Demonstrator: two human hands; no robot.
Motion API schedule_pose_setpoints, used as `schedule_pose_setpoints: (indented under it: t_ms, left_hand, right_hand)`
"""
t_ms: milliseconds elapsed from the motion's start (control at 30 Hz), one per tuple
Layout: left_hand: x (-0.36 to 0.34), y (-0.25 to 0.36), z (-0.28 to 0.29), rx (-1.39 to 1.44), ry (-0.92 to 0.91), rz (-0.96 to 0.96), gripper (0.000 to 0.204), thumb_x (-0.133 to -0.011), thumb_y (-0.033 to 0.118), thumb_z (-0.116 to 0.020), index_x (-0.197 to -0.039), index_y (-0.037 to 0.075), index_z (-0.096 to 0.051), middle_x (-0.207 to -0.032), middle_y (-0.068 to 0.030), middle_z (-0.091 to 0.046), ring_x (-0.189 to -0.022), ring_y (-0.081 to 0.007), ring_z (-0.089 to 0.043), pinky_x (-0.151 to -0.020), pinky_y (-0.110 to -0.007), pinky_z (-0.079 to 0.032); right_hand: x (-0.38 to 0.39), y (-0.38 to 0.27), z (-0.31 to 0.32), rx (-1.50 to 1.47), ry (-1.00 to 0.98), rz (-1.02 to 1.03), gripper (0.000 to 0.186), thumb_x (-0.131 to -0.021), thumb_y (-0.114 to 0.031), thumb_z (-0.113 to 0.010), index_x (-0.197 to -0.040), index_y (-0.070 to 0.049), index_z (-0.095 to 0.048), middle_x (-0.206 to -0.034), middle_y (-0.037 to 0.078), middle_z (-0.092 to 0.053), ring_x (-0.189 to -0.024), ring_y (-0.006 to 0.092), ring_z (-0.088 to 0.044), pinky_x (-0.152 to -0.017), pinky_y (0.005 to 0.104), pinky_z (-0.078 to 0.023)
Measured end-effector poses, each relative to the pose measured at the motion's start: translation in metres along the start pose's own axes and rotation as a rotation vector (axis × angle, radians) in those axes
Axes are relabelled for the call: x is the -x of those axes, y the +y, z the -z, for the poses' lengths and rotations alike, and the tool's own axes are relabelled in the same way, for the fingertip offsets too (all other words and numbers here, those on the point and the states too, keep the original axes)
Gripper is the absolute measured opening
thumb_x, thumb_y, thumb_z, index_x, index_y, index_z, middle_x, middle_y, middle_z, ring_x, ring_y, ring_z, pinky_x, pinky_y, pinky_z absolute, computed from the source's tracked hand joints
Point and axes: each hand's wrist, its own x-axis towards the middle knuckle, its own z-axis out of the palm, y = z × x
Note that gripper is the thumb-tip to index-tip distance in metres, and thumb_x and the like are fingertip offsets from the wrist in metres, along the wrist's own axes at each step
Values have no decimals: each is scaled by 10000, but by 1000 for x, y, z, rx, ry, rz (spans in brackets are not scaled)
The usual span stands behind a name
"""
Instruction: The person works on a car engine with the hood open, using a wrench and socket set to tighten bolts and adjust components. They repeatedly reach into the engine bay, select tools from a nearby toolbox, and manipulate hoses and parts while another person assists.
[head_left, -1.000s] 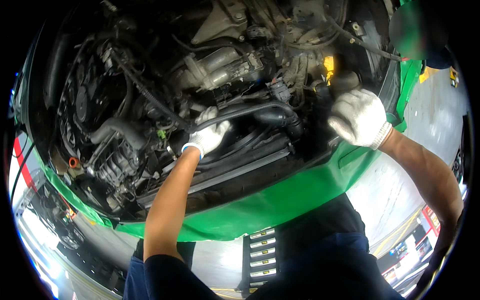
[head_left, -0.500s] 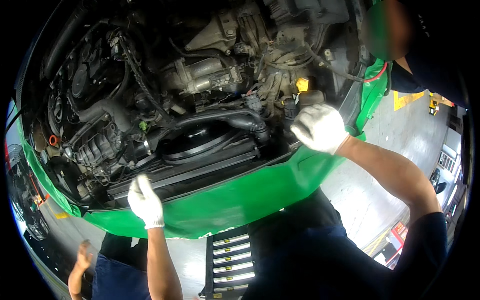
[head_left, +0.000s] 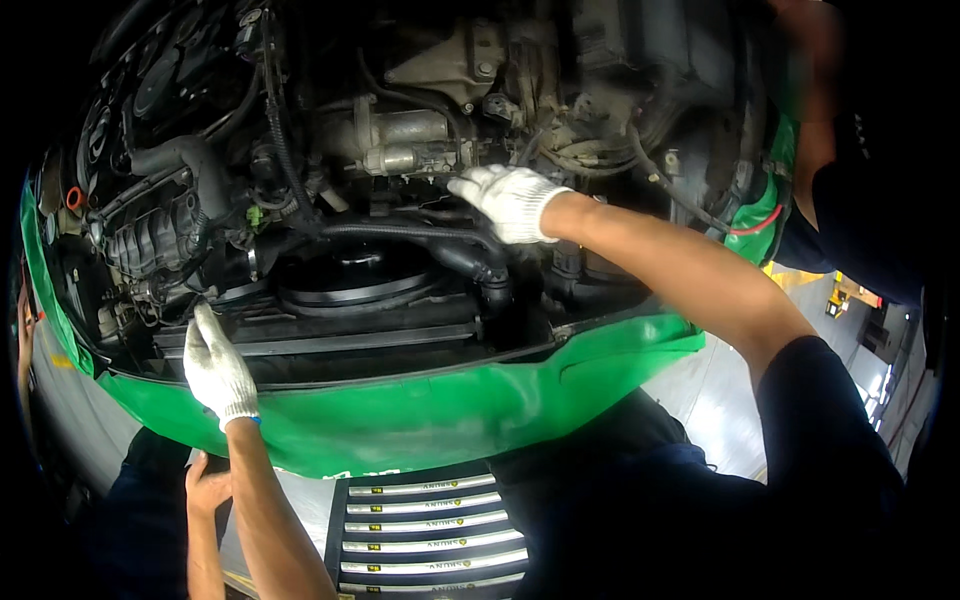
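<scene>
Bracing my gloved left hand (head_left: 218, 372), fingers pressed together, flat on the green front edge (head_left: 420, 415) for support, I reached my right hand (head_left: 512, 200), fingers loosely spread, over the black hose (head_left: 420, 235) toward the engine's metal fittings (head_left: 400, 160).

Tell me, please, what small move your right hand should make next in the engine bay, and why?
Probably ease the right hand down onto the black hose: its fingers hover open just above it, gripping nothing, while the left hand rests on the green front edge.
</scene>
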Motion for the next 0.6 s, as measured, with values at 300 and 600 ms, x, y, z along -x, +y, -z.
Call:
schedule_pose_setpoints:
  t_ms: [300, 600]
  left_hand:
    - [10, -1, 6, 2, -6, 4, 449, -1107, 375, -610, -1180, -48, -743, -983, -60, -768, -881, -98, -637, -841, -279, -499]
    - [16, 10, 4, -110, 50, -92, 453, -1101, 371, -615, -1135, -65, -733, -957, -147, -774, -830, -155, -636, -827, -331, -508]
  right_hand:
    - [-5, 15, -40, 76, 58, 151, 540, -878, -179, -718, -1368, 20, -608, -1205, 225, -692, -1129, 397, -689, -967, 474, -563]
    - [-81, -11, -17, -283, -22, -7, 637, -997, -328, -668, -1502, 24, -504, -1423, 292, -620, -1300, 436, -625, -1123, 475, -506]
